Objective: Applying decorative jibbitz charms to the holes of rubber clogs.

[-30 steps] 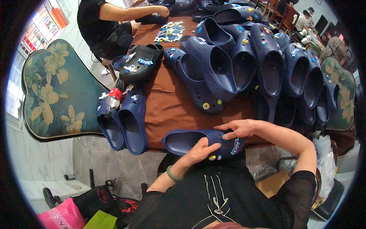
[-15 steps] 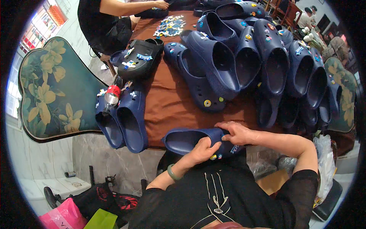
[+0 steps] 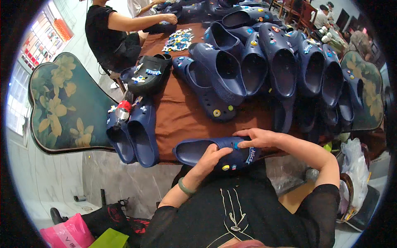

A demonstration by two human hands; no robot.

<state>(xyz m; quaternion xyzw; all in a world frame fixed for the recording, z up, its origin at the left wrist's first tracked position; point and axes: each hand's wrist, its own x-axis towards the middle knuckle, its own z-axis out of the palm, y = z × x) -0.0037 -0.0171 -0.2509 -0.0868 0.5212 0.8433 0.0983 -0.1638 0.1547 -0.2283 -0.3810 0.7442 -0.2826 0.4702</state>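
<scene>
Carefully, I'm clasping the clog [image 3: 206, 149] in my left hand [image 3: 211, 156] at the tabletop [image 3: 182, 115] edge, right hand [image 3: 257, 138] fingers pressing a charm [image 3: 235, 145]; it could pop off.

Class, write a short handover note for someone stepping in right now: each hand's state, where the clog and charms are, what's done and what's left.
Left hand: holds the navy clog at the table's near edge.
Right hand: fingertips pressing a small charm on the clog's upper.
Done: several charms already sit on this clog; a finished pair lies to the left, and decorated clogs are piled behind.
Left: a heap of loose charms at the far end, near another person's hand.
</scene>
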